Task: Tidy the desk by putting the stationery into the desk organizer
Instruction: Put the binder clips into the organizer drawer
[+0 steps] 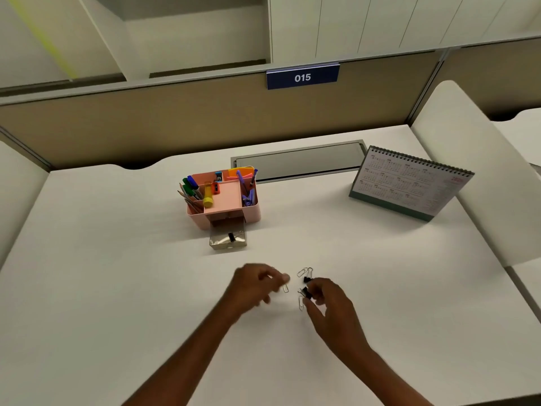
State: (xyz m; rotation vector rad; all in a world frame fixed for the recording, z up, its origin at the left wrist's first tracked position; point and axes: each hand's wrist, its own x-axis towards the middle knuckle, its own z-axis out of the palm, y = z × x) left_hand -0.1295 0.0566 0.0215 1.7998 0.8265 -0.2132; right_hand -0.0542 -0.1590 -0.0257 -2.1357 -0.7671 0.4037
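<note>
Blue sign [302, 77] "015"; right hand [330, 303] grip pinching black binder clip [306, 293], left hand [254, 284] grip blurred, perhaps on paper clip [285, 288].

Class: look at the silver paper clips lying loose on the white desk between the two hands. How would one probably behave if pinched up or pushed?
A paper clip is thin bent wire, so probably very light and springy. It lies flat on the smooth desk, so a push would likely slide it, not roll it. Being so flat, pinching it up may need fingertips at its edge.
</note>
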